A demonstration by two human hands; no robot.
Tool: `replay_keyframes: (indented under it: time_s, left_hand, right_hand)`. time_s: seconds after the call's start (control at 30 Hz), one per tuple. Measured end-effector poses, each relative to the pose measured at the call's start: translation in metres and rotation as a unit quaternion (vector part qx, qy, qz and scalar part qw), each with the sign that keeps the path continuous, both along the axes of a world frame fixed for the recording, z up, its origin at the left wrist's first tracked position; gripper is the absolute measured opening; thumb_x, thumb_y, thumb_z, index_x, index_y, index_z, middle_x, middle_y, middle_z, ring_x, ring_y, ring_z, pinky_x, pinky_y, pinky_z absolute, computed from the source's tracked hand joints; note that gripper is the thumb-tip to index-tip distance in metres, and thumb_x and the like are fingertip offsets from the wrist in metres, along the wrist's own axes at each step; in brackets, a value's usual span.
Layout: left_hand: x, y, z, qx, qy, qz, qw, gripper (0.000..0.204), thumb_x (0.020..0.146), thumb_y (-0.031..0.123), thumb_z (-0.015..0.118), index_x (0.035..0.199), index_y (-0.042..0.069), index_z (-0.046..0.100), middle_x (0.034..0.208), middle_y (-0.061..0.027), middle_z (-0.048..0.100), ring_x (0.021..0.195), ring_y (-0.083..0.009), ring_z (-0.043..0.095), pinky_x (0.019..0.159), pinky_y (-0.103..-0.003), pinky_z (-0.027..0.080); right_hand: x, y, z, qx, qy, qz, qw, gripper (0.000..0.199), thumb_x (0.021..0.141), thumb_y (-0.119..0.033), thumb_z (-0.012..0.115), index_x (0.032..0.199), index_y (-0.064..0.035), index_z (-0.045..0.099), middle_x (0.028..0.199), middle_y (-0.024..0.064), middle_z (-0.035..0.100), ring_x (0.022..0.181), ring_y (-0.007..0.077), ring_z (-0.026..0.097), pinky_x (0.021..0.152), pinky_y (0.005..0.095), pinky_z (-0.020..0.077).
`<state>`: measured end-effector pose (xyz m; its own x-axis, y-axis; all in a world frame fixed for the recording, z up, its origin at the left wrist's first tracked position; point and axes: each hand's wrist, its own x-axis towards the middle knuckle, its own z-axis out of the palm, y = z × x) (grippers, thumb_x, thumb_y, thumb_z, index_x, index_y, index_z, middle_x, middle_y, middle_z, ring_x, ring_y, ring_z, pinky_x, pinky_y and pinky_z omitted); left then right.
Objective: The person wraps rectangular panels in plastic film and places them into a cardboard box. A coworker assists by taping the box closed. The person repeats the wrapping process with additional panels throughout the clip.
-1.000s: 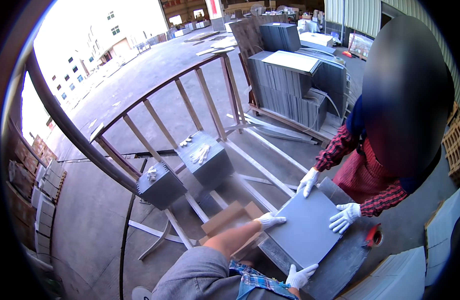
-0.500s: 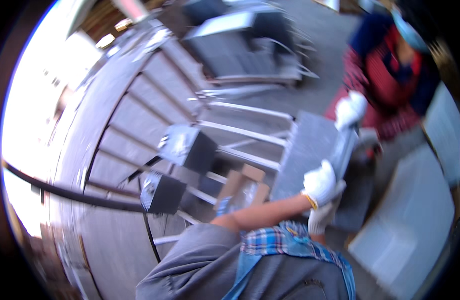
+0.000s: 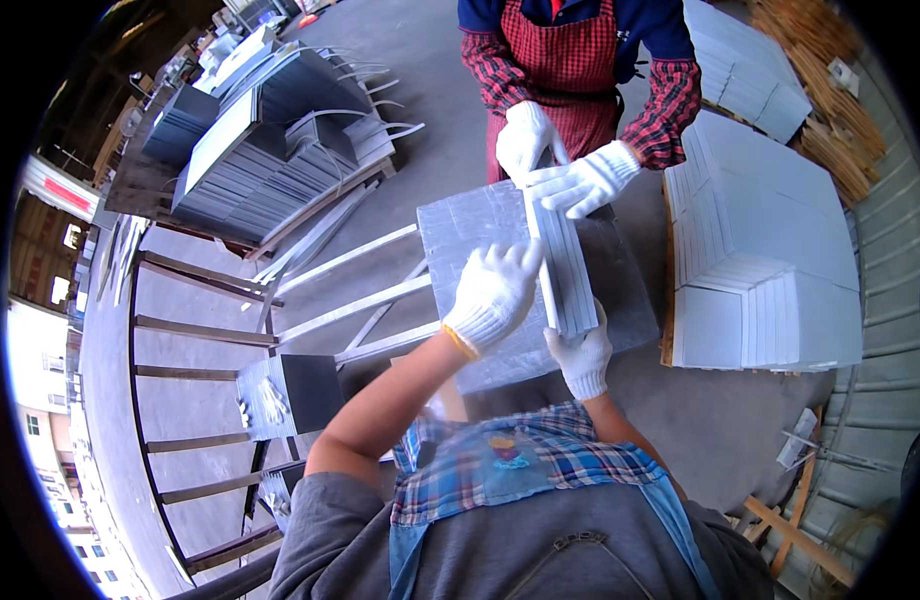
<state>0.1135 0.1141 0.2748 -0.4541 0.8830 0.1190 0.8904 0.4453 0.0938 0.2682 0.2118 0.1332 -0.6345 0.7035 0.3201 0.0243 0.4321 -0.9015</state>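
A tight row of thin grey slabs (image 3: 570,275) stands on edge on a grey-topped table (image 3: 458,235) in front of me. My left hand (image 3: 493,298), in a white knit glove with a yellow cuff, has its curled fingers at the upper edge of the leftmost slab. At the near end of the row, my right hand (image 3: 584,362), also gloved in white, wraps its thumb and fingers around the slabs. Opposite me, a co-worker's gloved hands, one hand (image 3: 525,140) and the other hand (image 3: 588,180), rest at the far end of the same row.
A co-worker in a red checked apron (image 3: 560,60) stands across the table. White slab stacks (image 3: 770,235) fill the right side. More grey slabs are piled on a pallet (image 3: 325,195) at far left. A metal rack (image 3: 210,375) on the left carries a dark block (image 3: 300,392).
My view has turned rightward, bringing the table and co-worker toward the middle. My left hand, formerly close to my right, is now apart from it. The co-worker's hands are now both at the slabs' far end.
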Motion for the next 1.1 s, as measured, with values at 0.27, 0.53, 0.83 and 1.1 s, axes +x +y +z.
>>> replay_keyframes:
  time_s: [0.27, 0.53, 0.83, 1.1]
  left_hand:
    - [-0.015, 0.045, -0.008, -0.051, 0.103, -0.29, 0.95, 0.064, 0.083, 0.026, 0.069, 0.143, 0.019, 0.049, 0.151, -0.0137, 0.046, 0.149, -0.0346, 0.035, 0.123, -0.053, 0.025]
    - [-0.037, 0.063, -0.05, 0.114, 0.038, -0.39, 0.913, 0.064, 0.054, 0.028, 0.083, 0.111, 0.015, 0.059, 0.123, -0.0113, 0.055, 0.13, -0.0369, 0.046, 0.114, -0.053, 0.034]
    - [-0.039, 0.068, -0.038, 0.072, 0.017, -0.384, 0.92, 0.073, 0.06, 0.029, 0.085, 0.126, 0.016, 0.057, 0.13, -0.0119, 0.056, 0.134, -0.036, 0.046, 0.116, -0.057, 0.033]
    - [-0.043, 0.068, -0.043, 0.09, 0.035, -0.38, 0.92, 0.075, 0.067, 0.027, 0.083, 0.134, 0.012, 0.055, 0.133, -0.0145, 0.057, 0.133, -0.0369, 0.049, 0.115, -0.055, 0.035]
  right_hand:
    - [-0.004, 0.002, -0.015, -0.027, -0.043, 0.012, 0.999, 0.092, 0.075, -0.018, 0.088, 0.149, -0.0002, 0.036, 0.133, 0.0135, 0.061, 0.118, 0.0193, 0.062, 0.101, 0.0342, 0.0501]
    - [0.051, -0.003, -0.059, -0.347, 0.019, -0.011, 0.937, 0.059, 0.105, -0.025, 0.054, 0.157, -0.0035, 0.035, 0.155, 0.0092, 0.045, 0.142, 0.019, 0.042, 0.116, 0.0323, 0.0312]
    - [-0.033, 0.028, -0.105, -0.778, 0.376, -0.092, 0.495, 0.07, 0.105, -0.048, 0.045, 0.158, -0.0062, 0.028, 0.152, 0.0183, 0.043, 0.145, 0.0345, 0.039, 0.12, 0.0497, 0.0309]
    - [-0.049, 0.024, -0.06, -0.787, 0.513, -0.055, 0.338, 0.072, 0.104, -0.056, 0.041, 0.153, -0.0059, 0.029, 0.153, 0.0195, 0.038, 0.142, 0.0366, 0.038, 0.118, 0.0492, 0.0313]
